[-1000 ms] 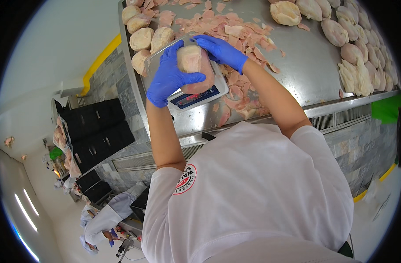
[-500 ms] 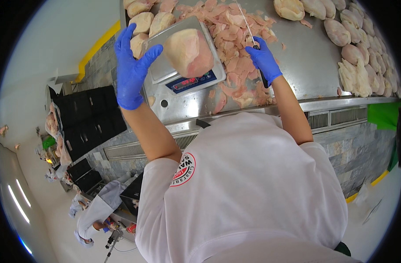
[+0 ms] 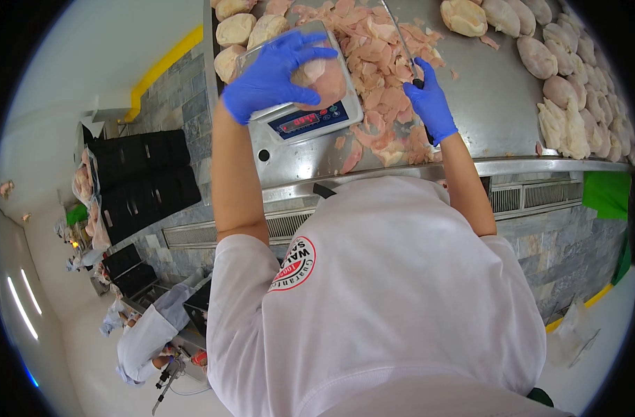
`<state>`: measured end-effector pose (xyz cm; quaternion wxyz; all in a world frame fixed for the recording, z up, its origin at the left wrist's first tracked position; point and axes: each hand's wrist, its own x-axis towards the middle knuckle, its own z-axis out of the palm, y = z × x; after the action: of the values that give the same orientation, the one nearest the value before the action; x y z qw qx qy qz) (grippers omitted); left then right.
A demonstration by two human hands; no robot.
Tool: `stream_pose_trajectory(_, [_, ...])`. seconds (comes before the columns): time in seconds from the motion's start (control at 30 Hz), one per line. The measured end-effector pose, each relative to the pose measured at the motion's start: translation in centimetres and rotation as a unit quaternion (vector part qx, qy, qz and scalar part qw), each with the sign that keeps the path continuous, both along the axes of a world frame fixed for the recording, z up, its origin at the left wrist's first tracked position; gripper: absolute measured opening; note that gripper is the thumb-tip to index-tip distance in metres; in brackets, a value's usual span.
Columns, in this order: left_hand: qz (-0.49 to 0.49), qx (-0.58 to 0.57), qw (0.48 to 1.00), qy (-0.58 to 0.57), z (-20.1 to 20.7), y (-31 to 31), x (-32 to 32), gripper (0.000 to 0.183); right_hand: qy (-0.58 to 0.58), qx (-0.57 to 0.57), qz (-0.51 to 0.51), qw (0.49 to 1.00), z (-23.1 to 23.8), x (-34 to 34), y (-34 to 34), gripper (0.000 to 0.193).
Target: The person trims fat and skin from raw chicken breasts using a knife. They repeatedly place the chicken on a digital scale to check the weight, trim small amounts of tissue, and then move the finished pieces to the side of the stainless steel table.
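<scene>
My blue-gloved left hand (image 3: pixel 272 76) reaches over a rounded, pale pink chicken breast (image 3: pixel 326 82) on a digital scale (image 3: pixel 352 97) with a lit red display. Its thumb lies along the near side of the meat and its fingers curve over the far side. The palm covers part of the meat and the scale's plate. In my gloved right hand (image 3: pixel 432 104) is a knife (image 3: pixel 399 40) with a black handle, its long thin blade pointing away from me. The blade passes over a heap of thin pink meat slices (image 3: pixel 376 66).
Rounded poultry pieces (image 3: pixel 236 30) sit at the table's far left. Many more poultry pieces (image 3: pixel 538 57) lie along the right side of the steel table (image 3: pixel 488 111). Stacked black crates (image 3: pixel 147 181) stand on the left. Another person (image 3: pixel 147 340) in white works at lower left.
My left hand has moved right, from beside the chicken breast to over and around it. The knife stays in my right hand, nearly in place. The view has shifted slightly.
</scene>
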<state>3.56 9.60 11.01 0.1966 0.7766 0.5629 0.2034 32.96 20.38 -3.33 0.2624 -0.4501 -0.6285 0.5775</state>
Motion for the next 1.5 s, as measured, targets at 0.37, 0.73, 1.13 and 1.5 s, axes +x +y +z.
stream_pose_trajectory(0.37, [0.312, -0.007, 0.947, 0.071, -2.7, -3.9, -1.9, 0.104, -0.118, 0.153, 0.09, 0.977, 1.1, 1.3, -3.0, 0.078])
stream_pose_trajectory(0.73, [0.265, 0.033, 0.956, -0.121, -4.0, -2.3, -2.5, 0.091, -0.097, 0.118, 0.115, 0.982, 4.5, -1.0, -7.3, 0.069])
stream_pose_trajectory(1.13, [0.29, 0.029, 0.93, -0.224, -4.0, -2.4, -1.8, 0.083, -0.085, 0.119, 0.15, 0.978, 3.7, -7.7, -6.4, 0.067])
stream_pose_trajectory(1.5, [0.225, -0.048, 0.956, -0.181, -3.6, -1.6, -3.5, 0.098, -0.061, 0.11, 0.249, 0.96, 7.8, -13.8, 0.4, 0.057])
